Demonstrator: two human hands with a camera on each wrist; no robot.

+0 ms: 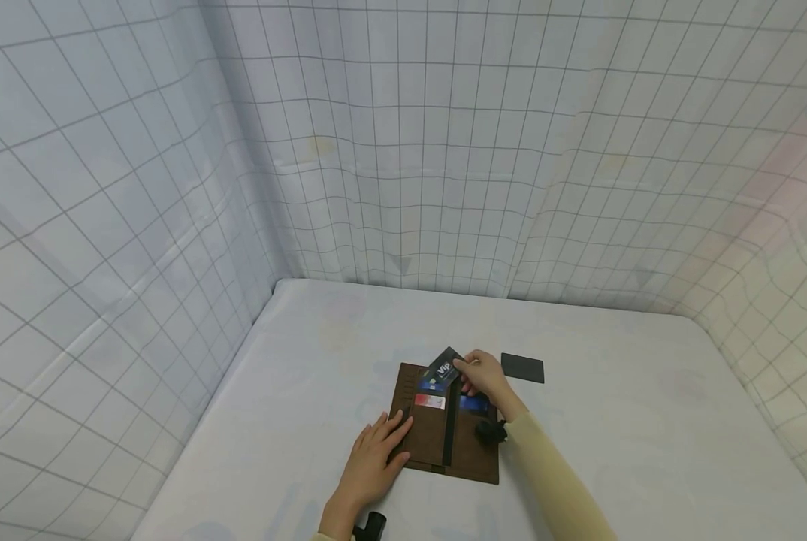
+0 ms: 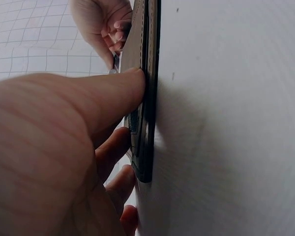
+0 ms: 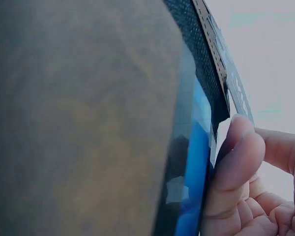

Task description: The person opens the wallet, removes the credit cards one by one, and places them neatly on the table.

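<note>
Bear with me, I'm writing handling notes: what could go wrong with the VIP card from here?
The VIP card might slip, as the right hand pinches it near one end. Slanted close to the left blue card, it could catch there if pushed down. The brown wallet may shift if the left hand, resting on its left side, lifts away.

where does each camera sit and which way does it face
Head: on the head, facing forward and down at the brown wallet; left hand, right hand and sleeves show.
Left wrist: worn there, facing the wallet's edge; left hand close, right hand beyond.
Right wrist: worn there, facing the wallet close up; right hand partly shows.
Head and left wrist share both hands and the wallet.
</note>
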